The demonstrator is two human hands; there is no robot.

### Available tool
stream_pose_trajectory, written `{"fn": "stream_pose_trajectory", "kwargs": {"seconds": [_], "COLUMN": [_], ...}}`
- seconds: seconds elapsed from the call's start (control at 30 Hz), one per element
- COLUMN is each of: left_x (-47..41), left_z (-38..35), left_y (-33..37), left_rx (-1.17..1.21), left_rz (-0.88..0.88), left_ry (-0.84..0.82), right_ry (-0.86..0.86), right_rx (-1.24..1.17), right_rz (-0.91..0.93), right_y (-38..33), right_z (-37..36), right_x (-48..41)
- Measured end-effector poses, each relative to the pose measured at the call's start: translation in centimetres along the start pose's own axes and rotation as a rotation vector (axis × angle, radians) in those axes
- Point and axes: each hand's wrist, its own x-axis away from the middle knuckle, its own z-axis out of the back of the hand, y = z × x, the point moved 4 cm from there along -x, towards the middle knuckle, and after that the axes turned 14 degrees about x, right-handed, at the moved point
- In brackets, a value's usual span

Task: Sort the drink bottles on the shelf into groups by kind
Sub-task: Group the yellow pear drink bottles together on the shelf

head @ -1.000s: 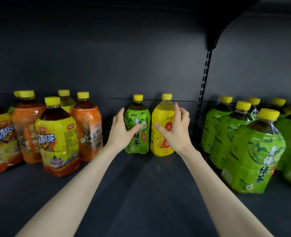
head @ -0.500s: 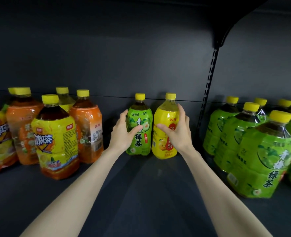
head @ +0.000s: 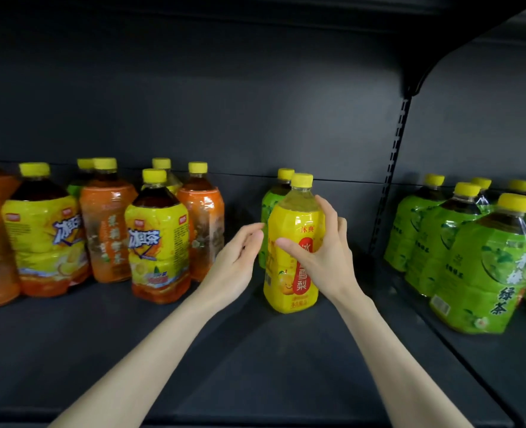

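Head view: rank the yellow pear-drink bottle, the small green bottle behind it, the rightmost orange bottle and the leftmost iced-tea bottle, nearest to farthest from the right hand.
1. yellow pear-drink bottle: gripped by the right hand.
2. small green bottle: just behind it, slightly left.
3. rightmost orange bottle: left, across the gap.
4. leftmost iced-tea bottle: far left of the shelf.

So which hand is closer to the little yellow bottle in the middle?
Right. The right hand grips the little yellow bottle, with its thumb across the label. The left hand is just to the bottle's left, fingers relaxed, holding nothing.
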Motion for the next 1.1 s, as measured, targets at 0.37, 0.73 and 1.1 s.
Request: {"fn": "stream_pose_trajectory", "kwargs": {"seconds": [0.37, 0.73, 1.1], "left_x": [6.8, 5.2, 2.1], "left_z": [10.1, 16.9, 15.2], "left_y": [1.8, 0.7, -1.3], "left_rx": [0.162, -0.234, -0.306], "left_rz": [-0.066, -0.155, 0.041], "left_ry": [-0.031, 0.364, 0.228], "right_ry": [-0.035, -0.011, 0.076], "right_rx": [-0.291, -0.563, -0.506], "right_rz": [-0.143, -0.247, -0.272], "right_y": [-8.9, -11.0, -7.8], "right_z": [-8.1, -10.0, -7.5], "right_x": [4.2, 5.1, 4.9]}}
